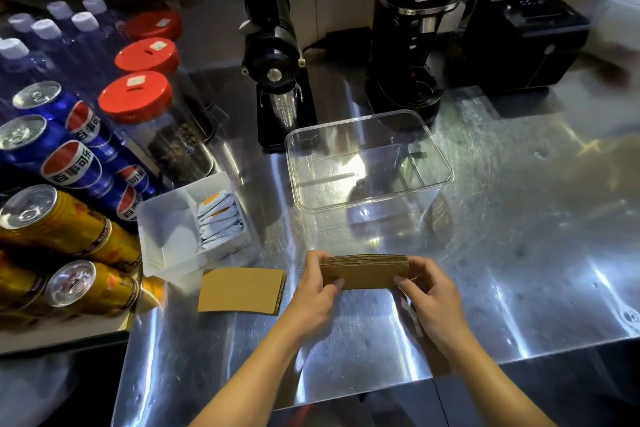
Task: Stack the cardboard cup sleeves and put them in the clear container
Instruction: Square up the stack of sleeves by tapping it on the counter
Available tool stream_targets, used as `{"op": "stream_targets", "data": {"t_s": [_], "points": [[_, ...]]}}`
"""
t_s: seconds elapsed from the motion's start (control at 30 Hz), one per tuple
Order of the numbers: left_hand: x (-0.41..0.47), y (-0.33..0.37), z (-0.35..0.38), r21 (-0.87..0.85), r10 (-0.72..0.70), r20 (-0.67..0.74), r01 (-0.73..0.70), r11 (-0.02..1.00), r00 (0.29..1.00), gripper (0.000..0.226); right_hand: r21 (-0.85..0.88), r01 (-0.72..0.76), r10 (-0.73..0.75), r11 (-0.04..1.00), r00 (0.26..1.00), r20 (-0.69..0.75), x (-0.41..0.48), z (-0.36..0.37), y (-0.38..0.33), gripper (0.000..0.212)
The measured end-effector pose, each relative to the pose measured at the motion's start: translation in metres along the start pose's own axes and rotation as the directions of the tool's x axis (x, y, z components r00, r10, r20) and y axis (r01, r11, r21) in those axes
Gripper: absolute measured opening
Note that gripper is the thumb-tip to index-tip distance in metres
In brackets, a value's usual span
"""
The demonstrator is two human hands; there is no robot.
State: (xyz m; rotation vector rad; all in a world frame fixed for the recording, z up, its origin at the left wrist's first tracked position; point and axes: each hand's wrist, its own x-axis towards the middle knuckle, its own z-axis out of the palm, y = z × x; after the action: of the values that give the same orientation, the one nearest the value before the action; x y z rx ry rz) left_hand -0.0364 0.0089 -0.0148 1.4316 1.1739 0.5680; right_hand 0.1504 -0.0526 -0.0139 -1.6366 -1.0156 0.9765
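Observation:
A stack of brown cardboard cup sleeves (363,270) stands on edge just above the steel counter, gripped at both ends. My left hand (317,291) pinches its left end and my right hand (426,295) its right end. A second small pile of flat sleeves (240,289) lies on the counter to the left of my hands. The clear container (446,166) stands open and empty right behind the held stack.
A white tray (162,236) with sachets sits left of the container. Cans (69,166), red-lidded jars (136,97) and bottles crowd the left side. Two black coffee grinders (277,55) and a black box (523,42) stand at the back. The steel counter (519,236) extends right.

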Motion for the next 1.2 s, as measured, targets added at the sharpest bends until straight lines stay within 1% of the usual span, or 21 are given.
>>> {"op": "stream_targets", "data": {"t_s": [0.13, 0.23, 0.33, 0.4, 0.5, 0.6, 0.67, 0.73, 0.87, 0.93, 1.07, 1.2], "points": [[0.0, 0.004, -0.005, -0.024, 0.019, -0.064, -0.02, 0.999, 0.998, 0.023, 0.067, -0.009, 0.012, 0.998, 0.999, -0.05, 0.002, 0.005, -0.007, 0.027], [-0.001, 0.015, -0.016, -0.048, 0.056, -0.195, -0.066, 0.997, 0.979, 0.032, 0.11, 0.008, -0.003, 0.994, 0.999, -0.046, 0.004, 0.011, -0.014, 0.027], [-0.004, 0.024, -0.034, -0.052, 0.067, -0.346, -0.091, 0.994, 0.936, 0.039, 0.199, 0.01, -0.007, 0.98, 1.0, -0.015, 0.008, 0.022, -0.024, 0.025], [-0.008, 0.029, -0.047, -0.054, 0.057, -0.429, -0.089, 0.995, 0.901, 0.04, 0.227, 0.017, -0.021, 0.974, 1.0, 0.015, 0.011, 0.034, -0.032, 0.023], [-0.016, 0.033, -0.067, -0.047, 0.056, -0.519, -0.094, 0.994, 0.853, 0.039, 0.257, 0.025, -0.043, 0.966, 0.997, 0.064, 0.013, 0.053, -0.046, 0.022], [-0.025, 0.032, -0.086, -0.077, 0.008, -0.583, -0.065, 0.995, 0.813, 0.035, 0.28, -0.018, -0.017, 0.96, 0.992, 0.122, 0.012, 0.075, -0.057, 0.022], [-0.031, 0.03, -0.099, -0.076, -0.022, -0.607, -0.031, 0.997, 0.794, 0.037, 0.278, -0.062, 0.016, 0.959, 0.986, 0.164, 0.011, 0.089, -0.061, 0.022], [-0.035, 0.028, -0.112, -0.1, -0.068, -0.617, 0.007, 0.995, 0.784, 0.038, 0.28, -0.145, 0.084, 0.949, 0.972, 0.221, 0.009, 0.103, -0.065, 0.016], [-0.042, 0.019, -0.132, -0.193, -0.189, -0.623, 0.086, 0.978, 0.759, 0.038, 0.248, -0.285, 0.215, 0.926, 0.937, 0.275, 0.005, 0.127, -0.066, 0.017], [-0.044, 0.012, -0.139, -0.192, -0.223, -0.625, 0.13, 0.973, 0.748, 0.035, 0.221, -0.335, 0.259, 0.916, 0.914, 0.312, 0.003, 0.136, -0.065, 0.018], [-0.047, -0.005, -0.146, -0.22, -0.307, -0.623, 0.216, 0.951, 0.72, 0.034, 0.142, -0.385, 0.314, 0.912, 0.878, 0.361, 0.0, 0.148, -0.063, 0.02], [-0.047, -0.018, -0.147, -0.221, -0.35, -0.62, 0.271, 0.937, 0.703, 0.032, 0.116, -0.411, 0.353, 0.904, 0.872, 0.339, -0.001, 0.155, -0.059, 0.019]]}}
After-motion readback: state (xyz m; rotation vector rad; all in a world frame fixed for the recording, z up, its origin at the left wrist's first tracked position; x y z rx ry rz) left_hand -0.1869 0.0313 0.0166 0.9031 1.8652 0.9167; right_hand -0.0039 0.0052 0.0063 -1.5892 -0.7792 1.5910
